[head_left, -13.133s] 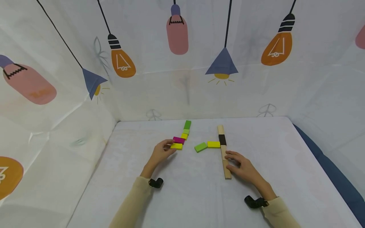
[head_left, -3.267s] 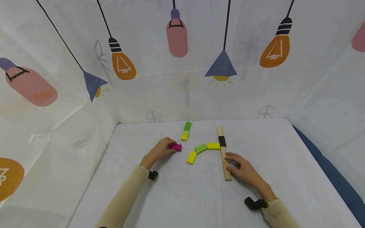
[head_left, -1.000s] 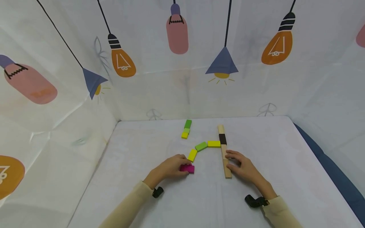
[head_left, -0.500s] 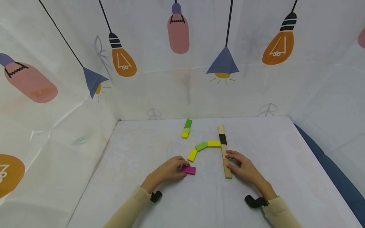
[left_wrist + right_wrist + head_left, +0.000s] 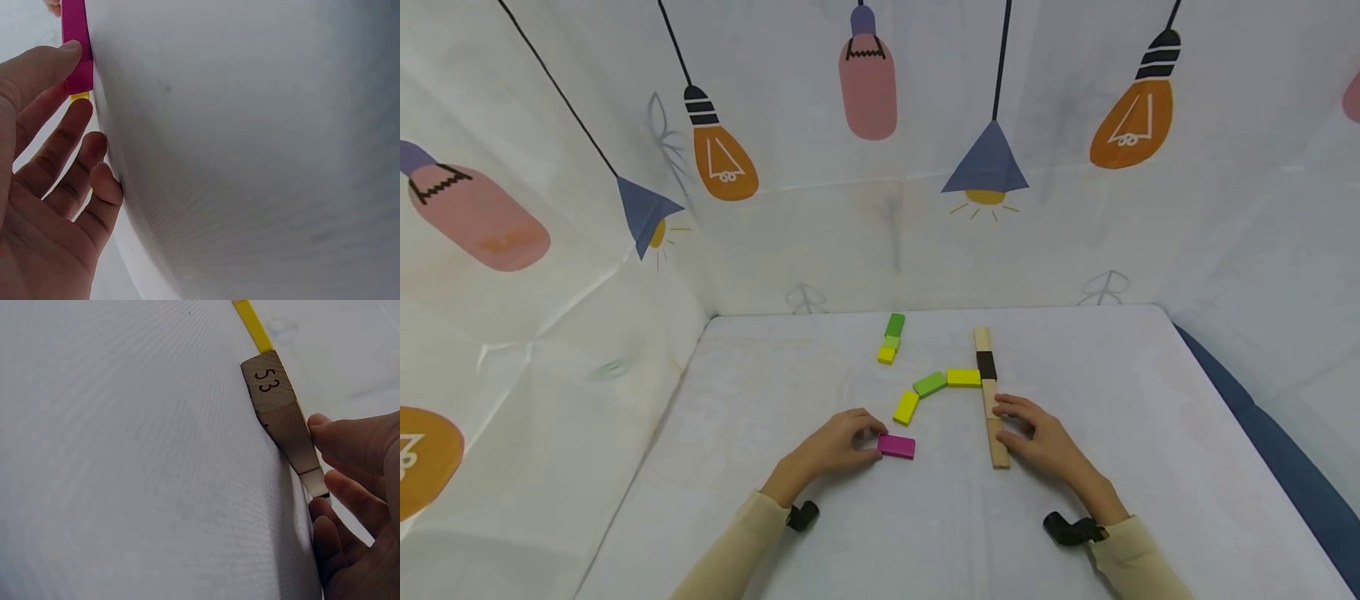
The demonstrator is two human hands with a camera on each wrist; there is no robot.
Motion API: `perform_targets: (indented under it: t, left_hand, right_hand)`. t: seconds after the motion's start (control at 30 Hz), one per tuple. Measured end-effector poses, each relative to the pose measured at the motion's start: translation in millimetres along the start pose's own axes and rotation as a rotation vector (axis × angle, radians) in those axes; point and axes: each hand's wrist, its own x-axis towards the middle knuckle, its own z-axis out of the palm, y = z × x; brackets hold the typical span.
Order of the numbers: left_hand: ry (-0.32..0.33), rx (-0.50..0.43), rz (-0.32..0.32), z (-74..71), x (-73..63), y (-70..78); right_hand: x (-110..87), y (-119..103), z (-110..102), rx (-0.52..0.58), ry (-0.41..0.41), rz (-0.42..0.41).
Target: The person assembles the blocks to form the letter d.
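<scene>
A magenta block (image 5: 897, 447) lies flat on the white table. My left hand (image 5: 829, 450) is at its left end, thumb and forefinger tips beside the end corners; in the left wrist view the thumb (image 5: 72, 53) overlaps the magenta block (image 5: 76, 69), and its other fingers are loosely bent. On the right, my right hand (image 5: 1047, 442) rests along a straight row of plain wooden blocks (image 5: 997, 443), including a dark brown block (image 5: 986, 365). Its thumb and fingertips touch or nearly touch the row's side. The right wrist view shows a wooden block (image 5: 269, 384) marked 53.
A yellow block (image 5: 964, 378) meets the row's left side. A green block (image 5: 930, 384) and a second yellow block (image 5: 906, 407) curve from it towards the magenta block. Farther back lie a dark green block (image 5: 895, 325), a light green block (image 5: 891, 342) and a small yellow block (image 5: 886, 355).
One yellow and the magenta block have come forward from the back group to the curve's front end. Just now my left fingers slid left off the magenta block, which stays put. The right hand is still.
</scene>
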Motion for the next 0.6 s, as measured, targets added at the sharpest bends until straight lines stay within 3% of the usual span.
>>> perform_targets:
  t: [0.43, 0.6]
  left_hand:
    - [-0.035, 0.021, 0.098, -2.4, 14.2, 2.7]
    - [-0.009, 0.026, 0.088, 1.2, 16.0, 5.0]
  right_hand:
    - [-0.9, 2, 0, 0.003, 0.005, 0.0]
    - [-1.0, 1, 0, 0.004, 0.0, 0.004]
